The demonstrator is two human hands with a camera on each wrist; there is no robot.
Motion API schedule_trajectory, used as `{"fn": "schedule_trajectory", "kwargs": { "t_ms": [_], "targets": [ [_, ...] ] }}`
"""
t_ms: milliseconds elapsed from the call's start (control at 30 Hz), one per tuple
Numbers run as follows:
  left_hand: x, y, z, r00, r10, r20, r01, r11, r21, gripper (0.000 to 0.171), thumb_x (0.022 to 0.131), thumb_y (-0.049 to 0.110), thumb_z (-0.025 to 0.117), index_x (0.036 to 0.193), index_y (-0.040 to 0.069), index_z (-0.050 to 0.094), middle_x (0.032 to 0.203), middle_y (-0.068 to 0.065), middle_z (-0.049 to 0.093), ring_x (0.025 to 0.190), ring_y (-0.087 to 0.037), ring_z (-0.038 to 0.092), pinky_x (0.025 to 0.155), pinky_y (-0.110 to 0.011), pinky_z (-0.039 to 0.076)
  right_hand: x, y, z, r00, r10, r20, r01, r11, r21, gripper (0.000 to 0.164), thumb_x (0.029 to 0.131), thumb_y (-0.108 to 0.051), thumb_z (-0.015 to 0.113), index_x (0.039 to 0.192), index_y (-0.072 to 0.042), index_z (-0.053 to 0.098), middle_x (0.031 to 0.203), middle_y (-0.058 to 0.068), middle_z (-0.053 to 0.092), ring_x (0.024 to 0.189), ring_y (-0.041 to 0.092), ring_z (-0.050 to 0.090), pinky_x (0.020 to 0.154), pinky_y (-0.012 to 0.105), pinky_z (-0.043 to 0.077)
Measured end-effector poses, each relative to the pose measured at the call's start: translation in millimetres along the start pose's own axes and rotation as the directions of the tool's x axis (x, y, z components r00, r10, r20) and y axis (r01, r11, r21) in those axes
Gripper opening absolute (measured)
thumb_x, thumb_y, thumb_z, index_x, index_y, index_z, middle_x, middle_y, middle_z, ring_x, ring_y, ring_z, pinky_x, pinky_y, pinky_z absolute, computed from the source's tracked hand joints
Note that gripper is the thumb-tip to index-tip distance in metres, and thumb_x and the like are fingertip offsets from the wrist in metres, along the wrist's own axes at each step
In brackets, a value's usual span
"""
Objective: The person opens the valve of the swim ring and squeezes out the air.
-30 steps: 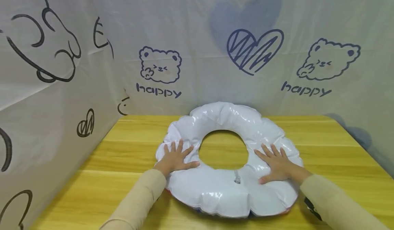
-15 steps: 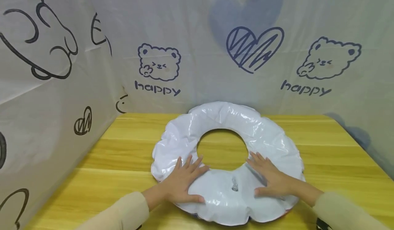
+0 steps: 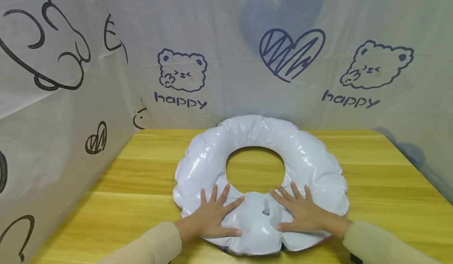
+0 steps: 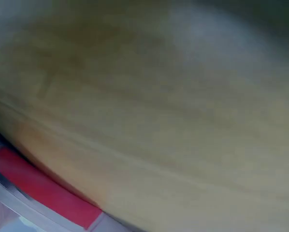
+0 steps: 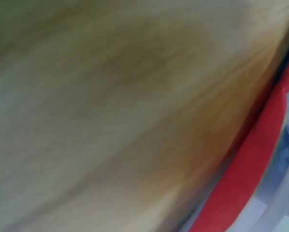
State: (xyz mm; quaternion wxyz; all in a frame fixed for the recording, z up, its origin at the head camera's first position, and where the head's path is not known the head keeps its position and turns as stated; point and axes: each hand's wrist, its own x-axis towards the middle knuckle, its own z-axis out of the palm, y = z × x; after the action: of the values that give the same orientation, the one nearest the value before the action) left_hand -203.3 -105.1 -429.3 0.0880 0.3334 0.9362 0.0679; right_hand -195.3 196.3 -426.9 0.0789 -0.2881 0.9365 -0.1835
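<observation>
A white inflatable ring [image 3: 260, 154] lies flat on the wooden table [image 3: 382, 185], its near arc under both hands. The left hand [image 3: 212, 217] presses down with fingers straight and spread, left of the small valve [image 3: 265, 208]; the right hand [image 3: 301, 213] presses likewise just right of it, neither grasping. The ring's far edge sits close to the printed curtain [image 3: 226, 59]. Bare tabletop spreads left and right of the ring. Both wrist views are blurred, showing wood and a red edge [image 5: 251, 169].
</observation>
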Motion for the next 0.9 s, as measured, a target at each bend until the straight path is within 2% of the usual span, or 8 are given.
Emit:
{"fn": "schedule_trajectory", "kwargs": {
  "t_ms": [167, 367, 500, 667, 733, 900],
  "targets": [
    [3.3, 5.2, -0.6, 0.999, -0.037, 0.013, 0.037, 0.997, 0.062, 0.083, 0.076, 0.080, 0.039, 0.147, 0.040, 0.018, 0.155, -0.020, 0.005, 0.136, -0.055, 0.006, 0.096, -0.078, 0.006, 4, -5, 4, 0.999, 0.050, -0.019, -0.052, 0.994, -0.093, 0.082, 0.080, -0.064, 0.053, 0.144, -0.016, 0.033, 0.151, 0.021, 0.024, 0.136, 0.056, 0.007, 0.099, 0.074, -0.003],
    [7.0, 12.6, -1.9, 0.996, -0.089, 0.016, 0.086, 0.988, 0.131, 0.084, 0.075, 0.078, 0.044, 0.146, 0.041, 0.020, 0.155, -0.020, 0.008, 0.136, -0.054, 0.008, 0.096, -0.077, 0.005, 6, -10, 9, 0.996, 0.051, -0.079, -0.064, 0.981, -0.183, 0.088, 0.077, -0.068, 0.053, 0.143, -0.013, 0.035, 0.149, 0.023, 0.028, 0.133, 0.058, 0.012, 0.098, 0.075, 0.000],
    [5.5, 16.9, -4.2, 0.994, -0.107, 0.026, 0.102, 0.983, 0.154, 0.085, 0.074, 0.079, 0.044, 0.146, 0.040, 0.021, 0.155, -0.020, 0.009, 0.136, -0.054, 0.009, 0.096, -0.077, 0.005, 5, -13, 10, 0.995, 0.063, -0.071, -0.077, 0.972, -0.223, 0.090, 0.075, -0.070, 0.052, 0.143, -0.013, 0.035, 0.149, 0.022, 0.028, 0.134, 0.057, 0.012, 0.099, 0.075, 0.001],
    [3.8, 19.8, -10.3, 0.992, -0.109, 0.065, 0.096, 0.980, 0.177, 0.085, 0.074, 0.079, 0.044, 0.146, 0.040, 0.022, 0.154, -0.021, 0.012, 0.136, -0.054, 0.012, 0.099, -0.075, 0.008, 5, -15, 4, 0.998, 0.057, -0.012, -0.058, 0.980, -0.189, 0.092, 0.076, -0.069, 0.054, 0.143, -0.010, 0.034, 0.149, 0.024, 0.026, 0.135, 0.057, 0.009, 0.099, 0.075, 0.000],
    [3.9, 21.3, -13.1, 0.993, -0.096, 0.066, 0.084, 0.984, 0.159, 0.083, 0.076, 0.077, 0.044, 0.146, 0.037, 0.024, 0.154, -0.022, 0.013, 0.135, -0.055, 0.011, 0.100, -0.074, 0.007, 3, -15, 0, 0.999, 0.034, 0.006, -0.033, 0.986, -0.162, 0.093, 0.076, -0.068, 0.055, 0.143, -0.007, 0.033, 0.150, 0.025, 0.025, 0.136, 0.055, 0.009, 0.099, 0.075, 0.000],
    [7.9, 31.4, -12.5, 1.000, -0.019, 0.006, 0.019, 0.999, 0.027, 0.084, 0.083, 0.071, 0.039, 0.149, 0.021, 0.022, 0.154, -0.022, 0.011, 0.138, -0.051, 0.007, 0.102, -0.073, 0.004, -2, -17, -9, 0.996, -0.036, 0.083, 0.031, 0.998, 0.055, 0.089, 0.085, -0.056, 0.055, 0.145, 0.003, 0.024, 0.152, 0.027, 0.013, 0.139, 0.048, 0.003, 0.104, 0.070, -0.002]
  ]
}}
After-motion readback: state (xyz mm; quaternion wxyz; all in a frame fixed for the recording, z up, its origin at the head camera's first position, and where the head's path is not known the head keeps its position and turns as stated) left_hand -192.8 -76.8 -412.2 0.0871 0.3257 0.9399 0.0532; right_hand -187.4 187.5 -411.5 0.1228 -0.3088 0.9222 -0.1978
